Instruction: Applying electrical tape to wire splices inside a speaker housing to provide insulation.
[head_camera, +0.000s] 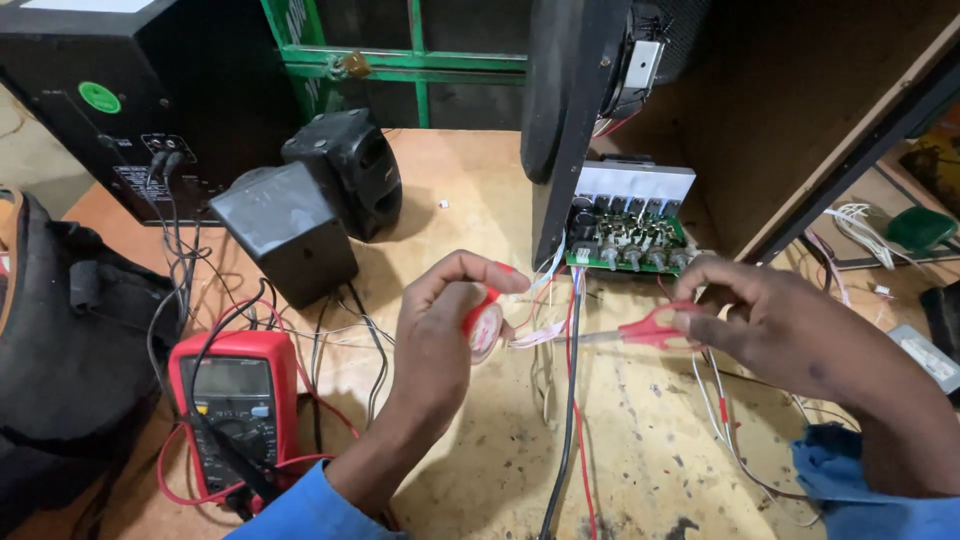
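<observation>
My left hand (445, 335) holds a small red roll of tape (483, 322) between thumb and fingers, with a strip of tape (540, 335) pulled out to the right. My right hand (775, 325) grips red-handled scissors (645, 328), whose blades point left at the stretched strip. Thin white and red wires (560, 290) run up from between the hands to a green circuit board (628, 240) with a row of knobs, set inside an open wooden speaker cabinet (800, 120).
A red multimeter (232, 400) with red and black leads lies at the lower left. Two small black speakers (315, 205) and a large black speaker box (130, 95) stand behind it. A dark bag (60, 350) sits at far left. Loose wires cross the wooden table (640, 450).
</observation>
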